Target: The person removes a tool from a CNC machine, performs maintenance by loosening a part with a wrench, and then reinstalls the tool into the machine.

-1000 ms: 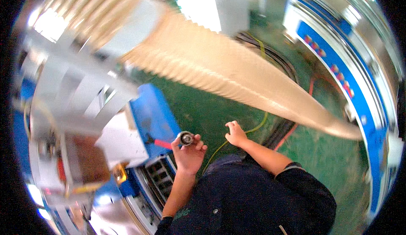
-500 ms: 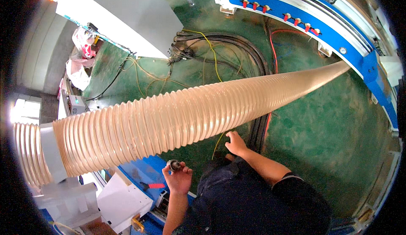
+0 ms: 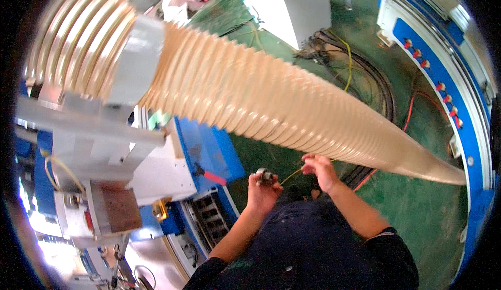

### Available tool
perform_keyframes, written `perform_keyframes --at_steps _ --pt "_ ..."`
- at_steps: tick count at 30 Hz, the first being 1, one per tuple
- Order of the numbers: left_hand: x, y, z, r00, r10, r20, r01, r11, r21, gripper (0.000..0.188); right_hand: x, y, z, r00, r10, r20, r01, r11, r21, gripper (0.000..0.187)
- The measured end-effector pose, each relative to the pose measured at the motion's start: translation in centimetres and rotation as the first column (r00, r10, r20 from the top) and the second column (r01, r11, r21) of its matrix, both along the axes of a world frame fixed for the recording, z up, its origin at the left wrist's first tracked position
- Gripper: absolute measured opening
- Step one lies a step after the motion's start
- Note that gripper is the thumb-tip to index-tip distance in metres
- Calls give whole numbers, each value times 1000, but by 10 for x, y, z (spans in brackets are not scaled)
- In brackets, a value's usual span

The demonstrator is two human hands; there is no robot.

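Note:
My left hand (image 3: pixel 261 193) grips a small round metal part (image 3: pixel 265 176), dark with a rounded rim, between thumb and fingers. It is held up in front of my body, below the hose; its finer detail is blurred. My right hand (image 3: pixel 322 171) holds nothing, with its fingers apart and loosely bent, and appears at the lower edge of the wide ribbed beige hose (image 3: pixel 245 94). Whether the fingertips touch the hose I cannot tell. A red-handled tool (image 3: pixel 213 177) lies on the blue and white machine (image 3: pixel 203 146) left of my left hand.
The hose crosses from upper left to the blue and white machine (image 3: pixel 428 44) with red-handled valves at right. Black cables (image 3: pixel 376 76) and a red line (image 3: pixel 408 113) run over the green floor (image 3: pixel 412 219). A white cabinet (image 3: pixel 292 8) stands beyond; a grey bar (image 3: pixel 99 124) juts out at left.
The view has swung left, showing more of the left machine. Both hands now appear farther right, and my right hand's fingers have spread. The metal part stays in my left hand.

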State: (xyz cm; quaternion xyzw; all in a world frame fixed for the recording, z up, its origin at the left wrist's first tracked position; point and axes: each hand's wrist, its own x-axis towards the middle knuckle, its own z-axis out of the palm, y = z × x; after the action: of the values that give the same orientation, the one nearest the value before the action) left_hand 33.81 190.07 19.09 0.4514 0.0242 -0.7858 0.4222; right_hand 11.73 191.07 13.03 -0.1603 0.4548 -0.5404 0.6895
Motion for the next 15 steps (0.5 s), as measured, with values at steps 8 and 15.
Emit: perform_keyframes --at_steps 8,15 --pt "42 38 -26 996 89 -32 -87 995 45 33 5 -21 30 947 -246 207 278 950 -141 27" --pt "63 58 -95 997 55 59 -63 988 140 27 -57 -66 29 941 -149 -304 14 913 -407 33"
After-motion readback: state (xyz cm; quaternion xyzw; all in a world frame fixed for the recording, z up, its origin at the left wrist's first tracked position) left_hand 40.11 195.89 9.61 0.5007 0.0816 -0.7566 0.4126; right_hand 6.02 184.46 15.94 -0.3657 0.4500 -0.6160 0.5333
